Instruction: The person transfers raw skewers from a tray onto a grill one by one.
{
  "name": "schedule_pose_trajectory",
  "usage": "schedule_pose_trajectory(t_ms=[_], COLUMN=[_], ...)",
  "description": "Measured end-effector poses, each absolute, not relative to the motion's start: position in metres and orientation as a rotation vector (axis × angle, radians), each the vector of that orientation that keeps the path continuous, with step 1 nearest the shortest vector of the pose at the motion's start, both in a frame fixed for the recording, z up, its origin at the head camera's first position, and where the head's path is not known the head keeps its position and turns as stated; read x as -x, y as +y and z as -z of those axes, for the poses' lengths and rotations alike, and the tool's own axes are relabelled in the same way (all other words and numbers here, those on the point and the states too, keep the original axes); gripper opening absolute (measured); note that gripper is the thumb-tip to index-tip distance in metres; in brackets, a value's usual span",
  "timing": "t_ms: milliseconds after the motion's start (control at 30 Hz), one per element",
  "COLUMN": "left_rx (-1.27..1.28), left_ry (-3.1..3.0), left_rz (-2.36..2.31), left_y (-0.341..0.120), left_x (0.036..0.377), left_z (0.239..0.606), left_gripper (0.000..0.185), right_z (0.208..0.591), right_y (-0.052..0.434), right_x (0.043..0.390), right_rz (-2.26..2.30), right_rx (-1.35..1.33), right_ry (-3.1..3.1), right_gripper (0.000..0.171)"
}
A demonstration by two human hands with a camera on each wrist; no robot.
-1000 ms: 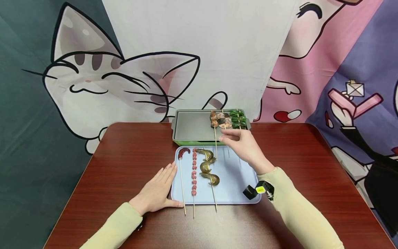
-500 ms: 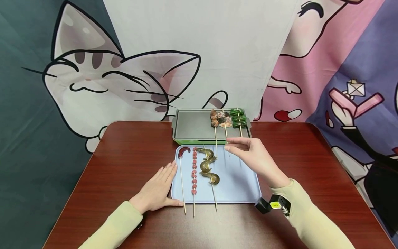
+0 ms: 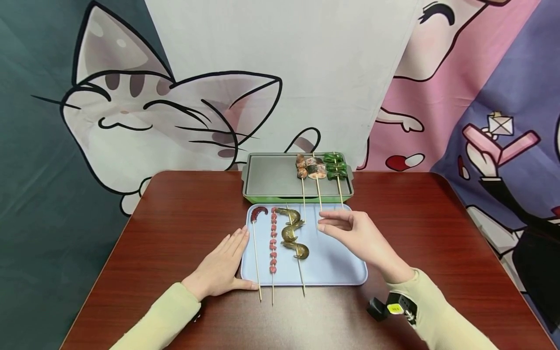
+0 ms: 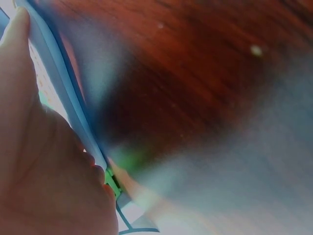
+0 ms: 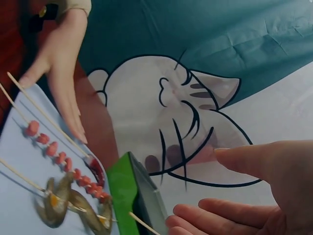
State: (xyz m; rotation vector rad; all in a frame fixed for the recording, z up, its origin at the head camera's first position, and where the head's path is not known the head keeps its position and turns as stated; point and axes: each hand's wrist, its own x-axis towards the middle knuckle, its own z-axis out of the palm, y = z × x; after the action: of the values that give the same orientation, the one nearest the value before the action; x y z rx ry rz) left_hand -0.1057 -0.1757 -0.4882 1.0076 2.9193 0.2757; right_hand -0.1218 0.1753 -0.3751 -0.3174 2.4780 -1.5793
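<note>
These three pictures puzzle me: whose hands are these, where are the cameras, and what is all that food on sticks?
No machine here: a person works with bare hands, wearing one camera on the head and one on each wrist. The wide picture is the head view. The left hand lies flat on the brown table, its fingers against the edge of the blue tray. The right hand hovers over that tray, fingers loosely bent, holding nothing. On the tray lie three skewers: octopus skewer, a row of small red pieces and a shrimp skewer. Behind it, a green grill pan carries three more skewers. The blurry picture is the left wrist view, pressed close to the tray's edge; the right wrist view looks across the tray towards the cat backdrop.
</note>
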Motion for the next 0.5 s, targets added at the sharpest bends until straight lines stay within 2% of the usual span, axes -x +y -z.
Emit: schedule_pose_trajectory(t_ms=[500], left_rx=[-1.002], left_ry=[2.92], left_rz=[-0.275], left_y=[-0.176], left_x=[0.106], left_z=[0.489], left_gripper=[0.123], right_z=[0.406], right_y=[0.169], right_x=[0.102], right_rz=[1.56], right_rx=[0.245], right_ry=[2.413], right_gripper=[0.042])
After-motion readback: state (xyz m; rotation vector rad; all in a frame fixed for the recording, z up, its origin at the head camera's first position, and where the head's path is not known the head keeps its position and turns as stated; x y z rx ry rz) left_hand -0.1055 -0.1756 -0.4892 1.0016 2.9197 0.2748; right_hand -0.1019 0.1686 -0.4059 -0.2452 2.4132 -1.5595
